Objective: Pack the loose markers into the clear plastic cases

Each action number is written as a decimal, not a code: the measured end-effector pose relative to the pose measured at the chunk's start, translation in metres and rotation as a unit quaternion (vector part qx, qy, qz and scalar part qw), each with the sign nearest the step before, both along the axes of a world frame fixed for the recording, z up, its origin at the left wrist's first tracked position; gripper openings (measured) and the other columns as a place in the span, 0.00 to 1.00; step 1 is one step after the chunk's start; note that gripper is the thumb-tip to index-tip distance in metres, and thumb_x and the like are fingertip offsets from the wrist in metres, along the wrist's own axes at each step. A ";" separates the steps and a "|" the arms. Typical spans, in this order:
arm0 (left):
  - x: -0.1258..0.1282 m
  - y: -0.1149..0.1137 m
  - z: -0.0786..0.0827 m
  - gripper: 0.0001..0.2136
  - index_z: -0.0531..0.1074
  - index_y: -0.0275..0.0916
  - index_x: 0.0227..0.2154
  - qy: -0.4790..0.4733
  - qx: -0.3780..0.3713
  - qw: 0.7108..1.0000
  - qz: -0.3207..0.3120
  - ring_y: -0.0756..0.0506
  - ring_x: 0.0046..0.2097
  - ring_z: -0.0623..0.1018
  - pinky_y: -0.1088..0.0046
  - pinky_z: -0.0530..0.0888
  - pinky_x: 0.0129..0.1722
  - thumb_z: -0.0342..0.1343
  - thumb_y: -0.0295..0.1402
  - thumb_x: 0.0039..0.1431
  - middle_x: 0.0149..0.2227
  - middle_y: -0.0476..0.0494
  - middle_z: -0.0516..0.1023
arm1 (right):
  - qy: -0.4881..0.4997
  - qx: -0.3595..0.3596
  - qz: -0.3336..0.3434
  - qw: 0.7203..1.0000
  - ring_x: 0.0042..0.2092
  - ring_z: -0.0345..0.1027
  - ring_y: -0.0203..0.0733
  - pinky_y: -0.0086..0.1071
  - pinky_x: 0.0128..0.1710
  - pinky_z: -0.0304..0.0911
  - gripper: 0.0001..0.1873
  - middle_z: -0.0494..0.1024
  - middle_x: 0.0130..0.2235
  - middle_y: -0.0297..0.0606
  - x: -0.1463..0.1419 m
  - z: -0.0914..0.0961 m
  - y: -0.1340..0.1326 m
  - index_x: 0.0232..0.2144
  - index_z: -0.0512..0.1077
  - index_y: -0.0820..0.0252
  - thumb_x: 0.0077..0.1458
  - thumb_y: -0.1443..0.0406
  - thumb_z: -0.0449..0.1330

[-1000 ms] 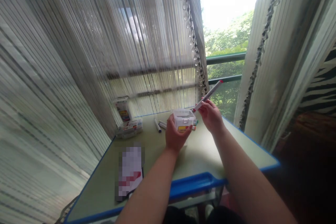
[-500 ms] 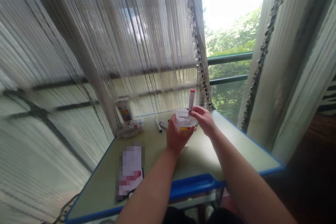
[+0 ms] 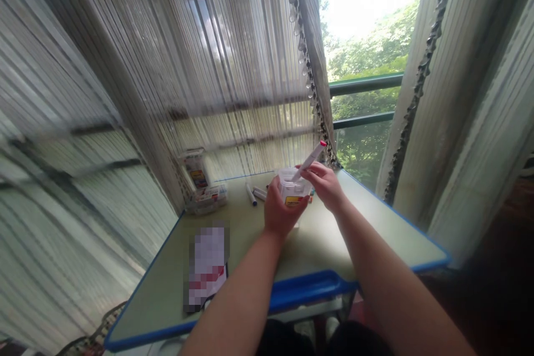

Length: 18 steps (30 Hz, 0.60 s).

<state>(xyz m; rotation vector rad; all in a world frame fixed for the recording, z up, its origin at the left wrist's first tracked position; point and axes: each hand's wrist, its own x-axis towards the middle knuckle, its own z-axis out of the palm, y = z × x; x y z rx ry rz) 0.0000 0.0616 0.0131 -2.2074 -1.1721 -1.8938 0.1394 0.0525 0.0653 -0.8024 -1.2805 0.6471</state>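
Note:
My left hand (image 3: 280, 212) is wrapped round a small clear plastic box (image 3: 293, 188) with a yellow and red label, held upright on the green table (image 3: 317, 245). My right hand (image 3: 324, 182) pinches a white marker with a red cap (image 3: 308, 160). The marker is tilted, its lower end inside the open top of the box and its red cap pointing up and to the right. Just left of the box, two or three loose markers (image 3: 255, 194) lie on the table.
A clear box lying flat (image 3: 207, 200) and an upright box (image 3: 196, 169) stand at the table's far left corner by the string curtain (image 3: 175, 67). A blurred flat card (image 3: 206, 267) lies near the front left. The table has a blue rim (image 3: 308, 289). A window railing (image 3: 362, 84) is beyond.
My right hand has brought the red-capped marker from beside the box to above it, then lowered its end into the open box and tilted it right. The left hand kept holding the box.

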 end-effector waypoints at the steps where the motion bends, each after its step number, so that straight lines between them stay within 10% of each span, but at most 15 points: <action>1: 0.000 0.000 0.000 0.36 0.58 0.38 0.53 0.001 -0.003 1.000 0.000 0.38 0.47 0.77 0.58 0.76 0.44 0.64 0.49 0.44 0.47 0.33 0.74 | 0.000 -0.001 -0.004 1.000 0.39 0.69 0.43 0.36 0.40 0.63 0.11 0.77 0.38 0.39 0.000 0.001 -0.001 0.30 0.80 0.57 0.45 0.57 0.64; 18: 0.000 -0.006 0.004 0.37 0.57 0.37 0.54 0.016 -0.032 0.999 -0.015 0.36 0.49 0.76 0.57 0.75 0.45 0.63 0.51 0.45 0.48 0.31 0.74 | 0.027 -0.026 -0.016 0.999 0.36 0.67 0.41 0.34 0.38 0.61 0.07 0.75 0.30 0.33 0.001 0.002 0.002 0.27 0.74 0.56 0.45 0.60 0.59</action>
